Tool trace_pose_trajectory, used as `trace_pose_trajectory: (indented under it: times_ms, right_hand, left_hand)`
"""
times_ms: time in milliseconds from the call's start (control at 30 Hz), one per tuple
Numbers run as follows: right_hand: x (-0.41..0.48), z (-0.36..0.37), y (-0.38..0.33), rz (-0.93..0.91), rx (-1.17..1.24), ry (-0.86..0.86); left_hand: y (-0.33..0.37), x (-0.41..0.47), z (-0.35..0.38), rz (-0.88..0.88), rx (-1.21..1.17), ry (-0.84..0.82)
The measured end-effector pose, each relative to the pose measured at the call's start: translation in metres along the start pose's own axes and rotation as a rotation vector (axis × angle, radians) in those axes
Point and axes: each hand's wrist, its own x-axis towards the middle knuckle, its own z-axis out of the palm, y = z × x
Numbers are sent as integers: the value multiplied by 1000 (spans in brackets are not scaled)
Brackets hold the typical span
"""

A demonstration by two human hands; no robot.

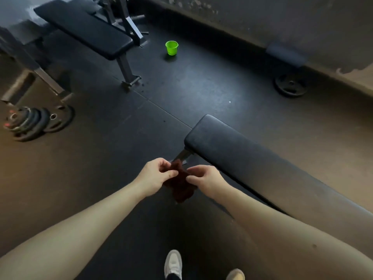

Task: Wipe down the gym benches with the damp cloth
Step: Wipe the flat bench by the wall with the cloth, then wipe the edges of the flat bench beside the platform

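A dark reddish-brown cloth [180,185] hangs bunched between my two hands, above the floor. My left hand [155,175] pinches its upper left part. My right hand [203,177] pinches its right side. Both hands are held just left of the near black padded bench [242,156], which runs from centre to lower right. The cloth does not touch the bench. A second black bench [86,29] stands at the upper left.
A small green bucket [171,48] stands on the black rubber floor beyond the benches. Weight plates [36,122] lie stacked at the left, one more plate [290,85] leans near the right wall. My shoes [173,263] are at the bottom.
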Motion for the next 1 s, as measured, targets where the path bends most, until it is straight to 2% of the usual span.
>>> trace_pose_trajectory:
  times_ms: [67,200,400,667,767,900,1000]
  right_hand:
    - [-21,6,-37,-6,-47,-14]
    - [-44,16,-95,-25,-80,49]
    - [-36,15,-147,-53,-82,115]
    - [44,-17,-166,-2,176,190]
    - [97,-44,-171,-20,176,234]
    - [171,-84,-180,-30,139,162]
    - [212,-115,-200,-43,169,113]
  left_hand:
    - [11,-26,-32,8,11,-3]
    - [27,-56,-80,67,34,100]
    - [56,-43,-121,138,106,80]
    - [101,55,-147,186,146,-22]
    - [132,113,-153,210,216,-79]
    - [185,188,-174,258,328,-120]
    - [234,235,-196,361,497,-252]
